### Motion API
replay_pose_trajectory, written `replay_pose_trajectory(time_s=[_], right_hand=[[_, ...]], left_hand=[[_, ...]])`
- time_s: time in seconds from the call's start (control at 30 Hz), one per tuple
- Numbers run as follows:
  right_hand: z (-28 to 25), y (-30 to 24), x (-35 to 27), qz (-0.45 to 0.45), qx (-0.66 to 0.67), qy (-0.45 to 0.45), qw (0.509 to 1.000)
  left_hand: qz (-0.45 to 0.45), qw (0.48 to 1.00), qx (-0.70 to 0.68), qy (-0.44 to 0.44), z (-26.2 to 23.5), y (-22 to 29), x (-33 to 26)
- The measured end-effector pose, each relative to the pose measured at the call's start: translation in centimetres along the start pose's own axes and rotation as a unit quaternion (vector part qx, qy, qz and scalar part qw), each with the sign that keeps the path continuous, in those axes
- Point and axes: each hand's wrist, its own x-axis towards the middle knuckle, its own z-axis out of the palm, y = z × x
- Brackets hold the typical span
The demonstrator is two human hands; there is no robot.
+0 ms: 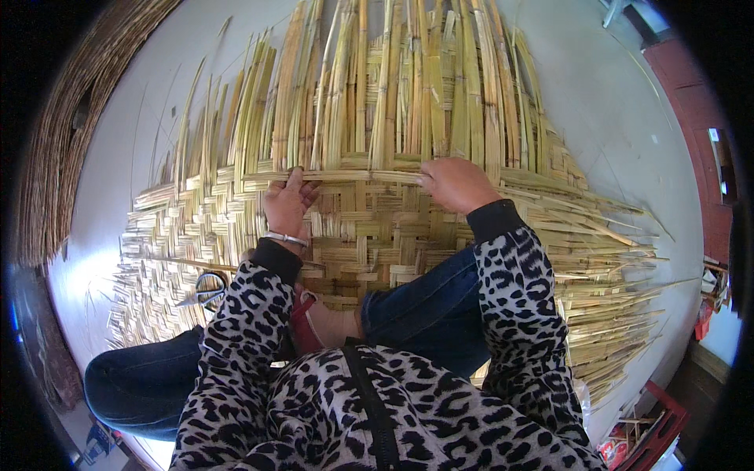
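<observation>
A large mat of flattened reed strips (385,228) lies under me, woven in its near part, with long loose strips (385,86) running away from me at the far side. Across these, a bundle of thin reed strips (361,177) lies crosswise at the edge of the weave. My left hand (287,204), with a bracelet at the wrist, pinches the bundle near its left part, thumb and fingers closed round it. Farther right, my right hand (459,185) grips the same bundle with its fingers closed, mostly seen from the back.
Scissors (209,291) with dark handles rest on the mat by my left forearm. Brown stalks (78,118) stand in a stack at the far left. Loose strip ends (620,282) stick out on the right. A red frame (656,428) stands at the lower right.
</observation>
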Motion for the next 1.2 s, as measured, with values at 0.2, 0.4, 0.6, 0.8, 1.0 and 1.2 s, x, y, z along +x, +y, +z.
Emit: replay_pose_trajectory(time_s=[0.2,0.4,0.6,0.8,1.0,1.2], right_hand=[[-0.1,-0.1,-0.7,-0.008,0.036,-0.009,0.999],[0.9,-2.2,-1.8,-0.019,0.039,-0.04,0.998],[4.1,-4.9,-1.8,-0.069,0.045,-0.042,0.996],[6.5,-6.2,-1.3,-0.06,0.016,-0.028,0.998],[7.3,-6.3,-2.2,-0.052,-0.047,-0.017,0.997],[7.8,-8.3,-3.1,-0.042,-0.081,0.007,0.996]], left_hand=[[-0.017,1.0,-0.014,-0.012,-4.0,0.9,1.4],[-0.025,0.999,0.01,-0.027,-7.6,3.6,2.0],[-0.045,0.996,0.07,-0.044,-12.0,6.8,1.9],[0.042,0.825,0.556,-0.097,-20.7,10.1,4.1],[0.226,0.53,0.793,-0.197,-27.5,9.4,1.1],[0.182,0.501,0.824,-0.194,-26.1,10.1,-1.0]])
